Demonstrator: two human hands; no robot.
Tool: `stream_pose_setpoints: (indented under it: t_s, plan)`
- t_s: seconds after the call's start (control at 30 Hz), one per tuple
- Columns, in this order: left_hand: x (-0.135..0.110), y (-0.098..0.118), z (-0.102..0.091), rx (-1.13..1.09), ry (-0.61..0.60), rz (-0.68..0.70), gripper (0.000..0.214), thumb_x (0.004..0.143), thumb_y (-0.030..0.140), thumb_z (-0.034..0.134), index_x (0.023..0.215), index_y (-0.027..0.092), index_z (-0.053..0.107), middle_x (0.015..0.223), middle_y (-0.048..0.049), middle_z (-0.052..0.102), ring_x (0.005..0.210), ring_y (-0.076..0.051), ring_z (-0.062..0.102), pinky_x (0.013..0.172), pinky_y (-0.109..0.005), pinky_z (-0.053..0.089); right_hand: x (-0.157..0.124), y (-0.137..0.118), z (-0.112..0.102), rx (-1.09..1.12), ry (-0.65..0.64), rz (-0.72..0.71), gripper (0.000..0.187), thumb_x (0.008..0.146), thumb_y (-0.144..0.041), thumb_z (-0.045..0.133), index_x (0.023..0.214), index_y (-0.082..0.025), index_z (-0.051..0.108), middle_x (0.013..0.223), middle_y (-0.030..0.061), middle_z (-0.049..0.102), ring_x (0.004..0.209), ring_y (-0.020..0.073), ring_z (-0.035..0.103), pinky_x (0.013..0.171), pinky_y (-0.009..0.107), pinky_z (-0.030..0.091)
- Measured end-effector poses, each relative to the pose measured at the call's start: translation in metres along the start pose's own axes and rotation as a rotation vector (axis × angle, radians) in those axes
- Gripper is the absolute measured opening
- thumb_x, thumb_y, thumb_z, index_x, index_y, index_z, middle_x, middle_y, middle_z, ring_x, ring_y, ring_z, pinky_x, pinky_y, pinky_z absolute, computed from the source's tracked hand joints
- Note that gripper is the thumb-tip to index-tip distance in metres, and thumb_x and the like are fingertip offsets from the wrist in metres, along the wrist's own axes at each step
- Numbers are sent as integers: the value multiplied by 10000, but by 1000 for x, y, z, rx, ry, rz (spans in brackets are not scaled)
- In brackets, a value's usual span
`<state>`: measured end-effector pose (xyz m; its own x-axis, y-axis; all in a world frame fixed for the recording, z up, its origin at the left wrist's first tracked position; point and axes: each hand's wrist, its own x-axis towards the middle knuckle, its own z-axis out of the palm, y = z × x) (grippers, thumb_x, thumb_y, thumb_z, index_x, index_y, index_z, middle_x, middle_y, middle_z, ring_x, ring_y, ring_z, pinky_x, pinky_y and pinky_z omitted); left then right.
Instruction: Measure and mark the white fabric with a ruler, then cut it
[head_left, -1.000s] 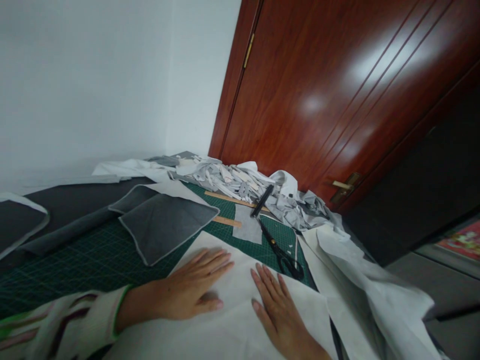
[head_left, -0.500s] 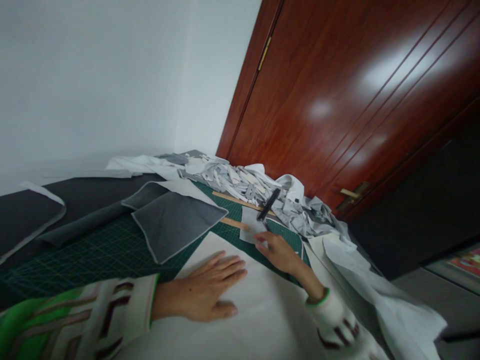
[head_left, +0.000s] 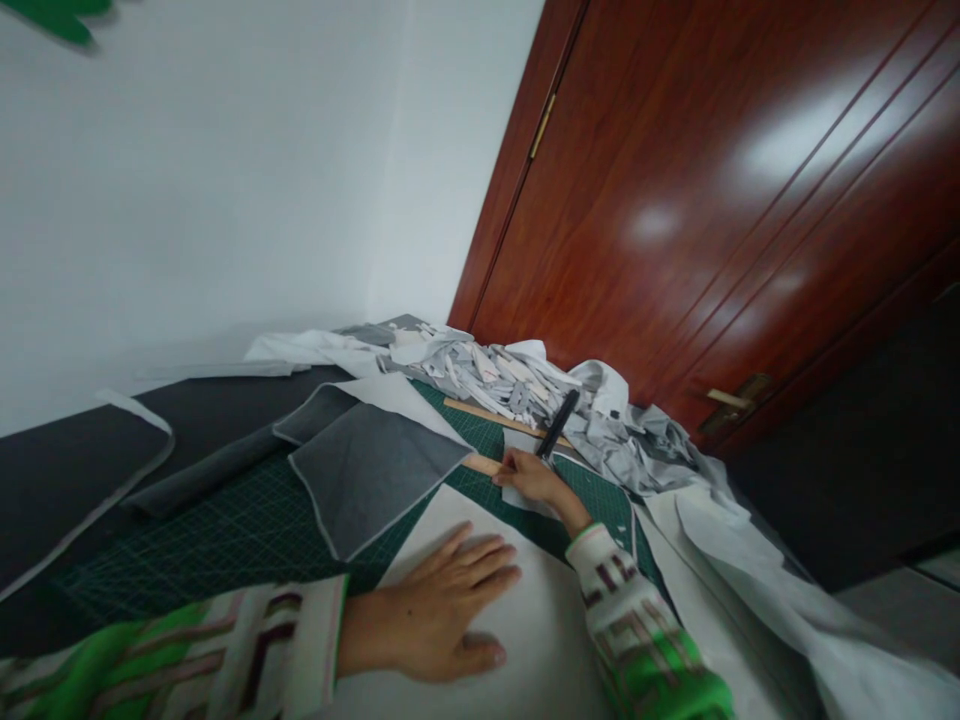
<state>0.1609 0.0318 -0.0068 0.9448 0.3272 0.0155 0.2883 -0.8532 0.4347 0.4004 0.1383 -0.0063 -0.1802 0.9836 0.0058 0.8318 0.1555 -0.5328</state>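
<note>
My left hand (head_left: 457, 605) lies flat, fingers spread, on a large off-white sheet (head_left: 547, 625) in front of me. Farther off, my right hand (head_left: 534, 476) is closed at the near end of a light wooden ruler (head_left: 481, 464), the thumb and fingers around its end. That ruler's other end runs under a dark grey fabric piece (head_left: 379, 470) with a pale edge. Beneath the right hand is a small light grey piece (head_left: 517, 440), partly hidden. Just beyond it lies a slim black tool (head_left: 559, 425), its kind unclear.
A green cutting mat (head_left: 225, 540) covers the table. A second wooden strip (head_left: 487, 412) lies farther back, beside heaped grey and white scraps (head_left: 502, 375). Long white fabric (head_left: 757, 580) hangs on the right. A wall and a brown door (head_left: 637, 200) stand behind.
My right hand has moved forward and left from above the small grey piece to the ruler's end and closed on it. My left hand stays flat on the sheet. The view has shifted slightly.
</note>
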Motion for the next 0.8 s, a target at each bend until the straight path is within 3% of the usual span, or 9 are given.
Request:
stream_pose_setpoints:
  t_s: [0.17, 0.37, 0.5, 0.6, 0.7, 0.8]
  plan:
    - [2, -3, 2, 19, 42, -92, 764, 934, 461, 586, 1562, 141, 290, 1642, -173, 204, 1530, -302, 120, 1226, -583, 97, -14, -10, -15, 103, -79, -86, 303, 921, -393, 607, 705, -190, 544, 642, -68, 488, 589, 101, 473, 598, 251, 410]
    - [6, -16, 7, 69, 122, -166, 766, 942, 535, 544, 1545, 113, 331, 1632, -216, 214, 1521, -358, 124, 1216, -597, 156, -50, -9, -67, 180, 20, -53, 500, 858, -677, 469, 653, -222, 498, 583, -64, 403, 576, 119, 390, 572, 264, 341]
    - [8, -22, 7, 137, 131, -183, 747, 962, 560, 487, 1543, 115, 341, 1626, -222, 239, 1514, -366, 168, 1205, -583, 213, -100, -10, -102, 190, 122, 25, 554, 812, -756, 476, 678, -220, 517, 628, -48, 433, 632, 139, 423, 608, 276, 347]
    - [10, -26, 4, 189, 139, -172, 722, 957, 549, 507, 1528, 129, 371, 1617, -207, 286, 1506, -350, 215, 1204, -550, 238, -149, -17, -116, 208, 186, 81, 548, 833, -757, 450, 685, -232, 503, 648, -46, 416, 643, 147, 408, 618, 284, 345]
    - [11, -33, -1, 221, 131, -137, 669, 965, 512, 525, 1518, 161, 391, 1605, -169, 335, 1495, -328, 264, 1198, -526, 256, -196, -21, -115, 270, 200, 158, 534, 848, -737, 451, 647, -244, 470, 641, -41, 395, 633, 153, 391, 631, 297, 354]
    - [8, -40, -8, 261, 122, -135, 630, 994, 502, 482, 1526, 182, 380, 1604, -152, 342, 1487, -316, 292, 1198, -527, 245, -238, -14, -101, 345, 174, 265, 527, 851, -723, 461, 606, -256, 463, 614, -23, 405, 602, 169, 401, 615, 325, 375]
